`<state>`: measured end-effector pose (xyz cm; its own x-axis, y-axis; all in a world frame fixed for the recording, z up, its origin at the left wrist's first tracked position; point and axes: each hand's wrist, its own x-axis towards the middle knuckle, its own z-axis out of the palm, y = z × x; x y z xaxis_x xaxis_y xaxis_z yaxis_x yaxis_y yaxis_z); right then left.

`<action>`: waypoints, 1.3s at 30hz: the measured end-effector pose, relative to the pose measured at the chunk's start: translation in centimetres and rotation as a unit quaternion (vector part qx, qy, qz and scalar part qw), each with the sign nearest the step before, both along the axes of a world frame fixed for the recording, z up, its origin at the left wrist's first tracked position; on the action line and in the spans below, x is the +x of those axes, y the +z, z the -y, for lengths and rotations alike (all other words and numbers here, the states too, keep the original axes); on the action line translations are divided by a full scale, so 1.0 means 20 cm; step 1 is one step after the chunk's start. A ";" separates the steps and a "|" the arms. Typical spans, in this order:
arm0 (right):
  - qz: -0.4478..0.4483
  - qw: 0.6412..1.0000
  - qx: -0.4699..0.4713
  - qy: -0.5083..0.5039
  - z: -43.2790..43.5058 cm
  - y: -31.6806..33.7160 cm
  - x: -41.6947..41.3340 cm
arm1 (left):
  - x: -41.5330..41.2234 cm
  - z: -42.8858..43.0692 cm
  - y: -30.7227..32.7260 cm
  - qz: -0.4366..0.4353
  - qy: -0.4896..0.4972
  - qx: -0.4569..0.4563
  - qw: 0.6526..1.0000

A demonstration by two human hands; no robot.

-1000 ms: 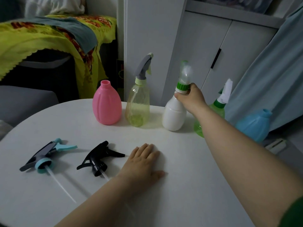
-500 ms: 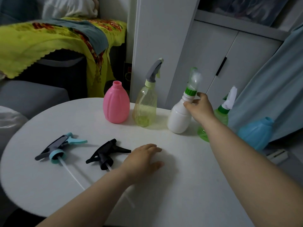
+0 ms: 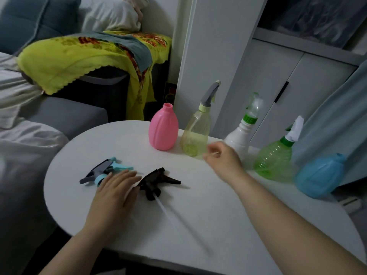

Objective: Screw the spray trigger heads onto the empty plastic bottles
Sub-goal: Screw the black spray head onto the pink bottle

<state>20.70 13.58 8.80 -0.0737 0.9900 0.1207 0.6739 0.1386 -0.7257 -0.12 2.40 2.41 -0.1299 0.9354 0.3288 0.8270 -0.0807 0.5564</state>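
Observation:
Five bottles stand along the far edge of the white round table [image 3: 208, 225]. A pink bottle [image 3: 163, 129] and a blue bottle [image 3: 319, 175] have no heads. A yellow bottle [image 3: 196, 133], a white bottle [image 3: 238, 139] and a green bottle [image 3: 275, 157] carry trigger heads. A blue-and-grey trigger head [image 3: 103, 171] and a black trigger head [image 3: 156, 182] lie loose on the table. My left hand [image 3: 114, 193] rests flat between the two heads, fingers touching both. My right hand [image 3: 223, 158] hovers, blurred and empty, in front of the white bottle.
A grey sofa [image 3: 65, 114] with a yellow cloth [image 3: 79, 56] stands to the left. White cabinet doors [image 3: 297, 92] are behind the bottles, and a pale blue curtain [image 3: 341, 108] hangs at the right. The near half of the table is bare.
My right hand has let go of the white bottle and pulled back toward me. My left hand has slid left to the loose trigger heads.

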 end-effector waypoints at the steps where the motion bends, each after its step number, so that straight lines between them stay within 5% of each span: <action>1: 0.023 0.999 -0.013 0.033 0.03 -0.02 -0.06 | -0.02 0.01 -0.03 -0.017 0.001 -0.001 1.000; 8: 0.221 0.954 -0.106 0.175 0.20 -0.12 -0.40 | -0.03 0.01 -0.08 -0.064 -0.023 -0.020 0.997; 16: 0.261 0.945 -0.112 0.163 0.22 -0.20 -0.47 | -0.03 0.00 -0.10 -0.055 -0.017 -0.015 0.998; 28: 0.200 0.961 -0.095 0.163 0.16 -0.21 -0.34 | -0.03 0.00 -0.10 -0.041 -0.020 -0.019 0.999; 39: 0.023 0.985 -0.095 0.140 0.14 -0.10 -0.21 | -0.03 0.01 -0.07 -0.021 -0.026 -0.045 0.998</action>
<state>16.57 10.87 6.88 -0.3481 0.9345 -0.0745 0.6607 0.1882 -0.7267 -0.75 2.27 1.04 -0.0681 0.9667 0.2468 0.8457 -0.0753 0.5283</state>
